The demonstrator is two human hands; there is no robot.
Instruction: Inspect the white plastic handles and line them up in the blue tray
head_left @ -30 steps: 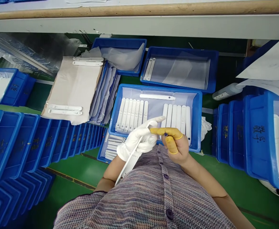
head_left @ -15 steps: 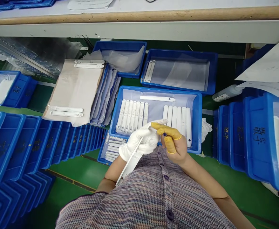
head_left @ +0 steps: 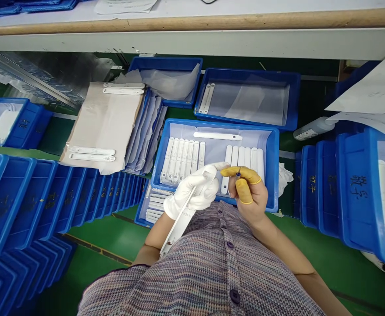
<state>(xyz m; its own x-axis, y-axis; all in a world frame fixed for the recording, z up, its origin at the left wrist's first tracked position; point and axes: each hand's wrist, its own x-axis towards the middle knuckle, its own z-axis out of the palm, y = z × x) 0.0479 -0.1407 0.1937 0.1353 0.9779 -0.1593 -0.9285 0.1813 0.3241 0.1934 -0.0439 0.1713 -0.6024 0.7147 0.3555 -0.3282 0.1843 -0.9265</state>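
Note:
My left hand (head_left: 195, 188) wears a white glove and is shut on a long white plastic strip (head_left: 179, 226), which runs down towards my body. My right hand (head_left: 247, 193) has yellow finger cots on its thumb and finger, and these pinch a thin object with a dark blue tip (head_left: 237, 174), probably a marker; most of it is hidden. Both hands hover over the near rim of a blue plastic tray (head_left: 219, 123). Inside lie two rows of white strips (head_left: 182, 160) (head_left: 243, 156), with one more strip (head_left: 213, 136) lying crosswise beyond them.
Stacked blue bins (head_left: 37, 197) fill the left, and more (head_left: 324, 184) stand at the right. Further away are white strips on a cardboard sheet (head_left: 94, 127), a film-lined blue tray (head_left: 248, 98), a white bottle (head_left: 314, 129), and a bench edge (head_left: 192, 39).
My right hand has shifted to the right, away from the left hand, and the blue tip now shows between its fingers. The left hand and its strip have barely moved.

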